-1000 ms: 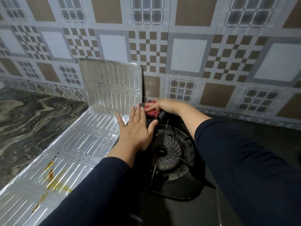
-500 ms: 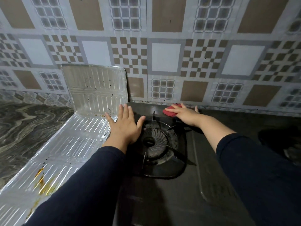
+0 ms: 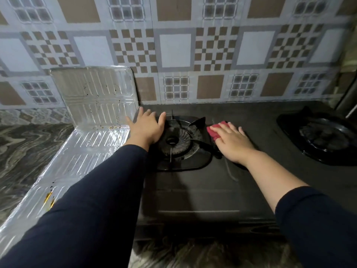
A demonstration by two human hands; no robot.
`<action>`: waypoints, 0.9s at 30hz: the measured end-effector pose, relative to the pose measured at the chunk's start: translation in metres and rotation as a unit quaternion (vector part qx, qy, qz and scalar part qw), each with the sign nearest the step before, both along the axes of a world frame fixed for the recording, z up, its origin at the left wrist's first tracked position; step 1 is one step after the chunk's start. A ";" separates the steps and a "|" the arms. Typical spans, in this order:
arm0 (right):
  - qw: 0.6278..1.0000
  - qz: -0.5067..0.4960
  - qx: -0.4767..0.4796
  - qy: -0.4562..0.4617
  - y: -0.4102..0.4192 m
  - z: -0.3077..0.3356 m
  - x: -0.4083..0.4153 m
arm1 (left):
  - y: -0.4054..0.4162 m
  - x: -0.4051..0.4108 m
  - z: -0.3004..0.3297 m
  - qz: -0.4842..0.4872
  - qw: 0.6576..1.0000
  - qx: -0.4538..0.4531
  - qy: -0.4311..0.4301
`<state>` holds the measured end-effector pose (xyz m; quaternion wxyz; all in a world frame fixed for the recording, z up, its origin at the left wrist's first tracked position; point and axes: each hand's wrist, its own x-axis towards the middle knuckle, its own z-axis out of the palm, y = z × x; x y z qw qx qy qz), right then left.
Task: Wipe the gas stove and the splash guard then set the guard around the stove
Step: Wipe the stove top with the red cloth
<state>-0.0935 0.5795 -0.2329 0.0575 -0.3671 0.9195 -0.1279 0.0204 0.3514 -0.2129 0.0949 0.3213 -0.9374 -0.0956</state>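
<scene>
The black gas stove (image 3: 195, 192) fills the middle of the head view, with a left burner (image 3: 178, 141) and a right burner (image 3: 326, 141). My left hand (image 3: 147, 127) lies flat, fingers spread, on the stove's left edge beside the left burner. Just right of that burner, my right hand (image 3: 230, 141) presses a red cloth (image 3: 213, 131) onto the stove top. The silver foil splash guard (image 3: 81, 153) lies unfolded on the counter left of the stove. Its far panel (image 3: 94, 97) leans upright against the wall. Dark specks and yellow-brown grease stains mark it.
A patterned tiled wall (image 3: 175, 51) rises right behind the stove. Grey marbled countertop (image 3: 25, 149) extends to the left of the guard and along the front edge. A dark object shows at the far right edge by the wall.
My right hand has slid the red cloth from behind the left burner rightward and nearer, to the stove's middle. My left hand stays on the stove's left edge. The view has shifted right.
</scene>
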 end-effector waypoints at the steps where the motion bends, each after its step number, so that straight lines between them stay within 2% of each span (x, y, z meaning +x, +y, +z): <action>1: 1.000 -0.007 -0.003 0.003 0.005 0.000 0.010 | 0.003 0.002 0.002 -0.019 0.999 -0.016 0.022; 4: 1.000 -0.017 -0.006 0.009 0.022 -0.002 0.037 | 0.018 0.003 0.008 -0.052 0.995 -0.063 0.051; 10: 1.000 0.016 -0.015 -0.004 0.070 -0.003 0.064 | 0.082 -0.010 0.018 -0.086 0.994 -0.024 0.059; 14: 0.999 -0.043 -0.005 -0.006 0.106 -0.001 0.051 | 0.124 -0.008 0.009 -0.110 0.993 -0.016 0.027; 20: 0.991 -0.131 -0.007 0.012 0.134 -0.004 0.045 | 0.153 0.013 0.000 -0.094 0.995 0.004 0.030; 23: 0.995 -0.093 -0.028 0.037 0.115 -0.006 0.071 | 0.150 0.033 -0.003 -0.077 0.997 -0.005 0.030; 27: 0.994 0.029 -0.080 0.063 0.064 -0.009 0.123 | 0.133 0.067 0.001 -0.031 0.998 -0.014 0.052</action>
